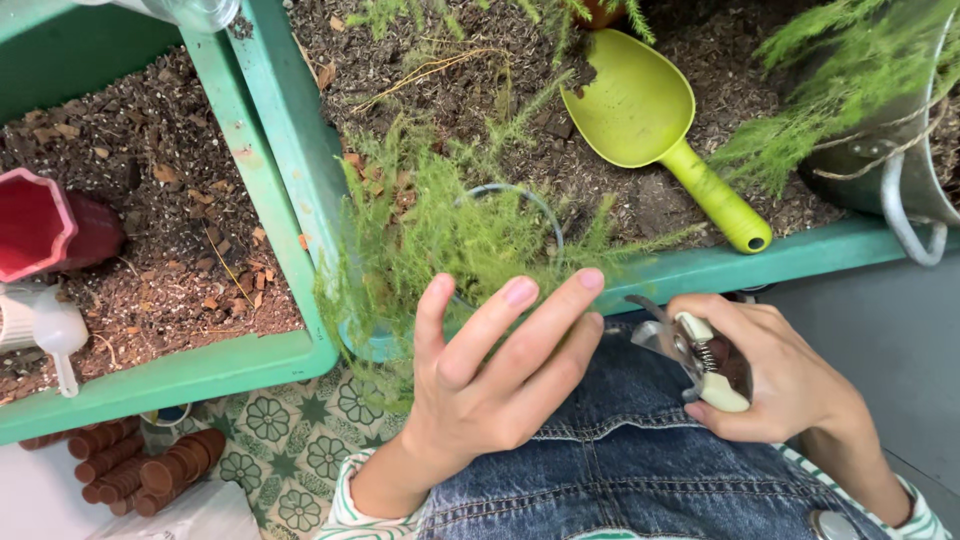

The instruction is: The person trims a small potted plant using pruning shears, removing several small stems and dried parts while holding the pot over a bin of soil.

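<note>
Hands: two, a left hand [490, 375] and a right hand [775, 370]
Pruning shears [695, 355]: one
Green scoop [655, 120]: one
Green soil trays: two, a left tray [180, 375] and a right tray [790, 255]
Red pot [45, 230]: one
Metal bucket [900, 160]: one

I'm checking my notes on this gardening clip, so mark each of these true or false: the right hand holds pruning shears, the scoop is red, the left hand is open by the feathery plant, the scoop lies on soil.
1. The right hand holds pruning shears: true.
2. The scoop is red: false, it is yellow-green.
3. The left hand is open by the feathery plant: true.
4. The scoop lies on soil: true.
5. The trays are blue: false, they are green.
</note>
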